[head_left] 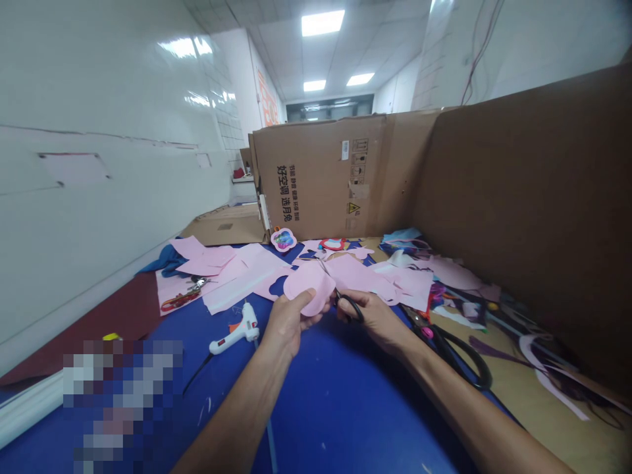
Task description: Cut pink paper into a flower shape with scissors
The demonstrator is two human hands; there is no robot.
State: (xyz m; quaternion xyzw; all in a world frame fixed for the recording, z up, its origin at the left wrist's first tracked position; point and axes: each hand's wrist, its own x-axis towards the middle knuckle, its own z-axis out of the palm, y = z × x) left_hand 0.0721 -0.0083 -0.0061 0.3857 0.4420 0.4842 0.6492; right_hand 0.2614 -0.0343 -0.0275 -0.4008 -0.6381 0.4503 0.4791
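Pinched between the thumb and fingers of my left hand [292,321] is a pink sheet [307,284] with a rounded edge, held above the blue table surface [336,395]. My right hand [370,317] is closed around the black handles of a pair of scissors [351,307]. Their blades reach toward the right edge of the sheet and are partly hidden by it. More pink sheets [247,266] lie just behind both hands, one with a cut-out hole.
A white glue gun [239,330] lies left of my hands. Large black-handled shears [459,355] rest at the right among scraps. Red-handled pliers [185,294] lie on pink material at left. Cardboard walls [320,178] stand behind and at right. A flower-shaped piece [284,239] leans at the back.
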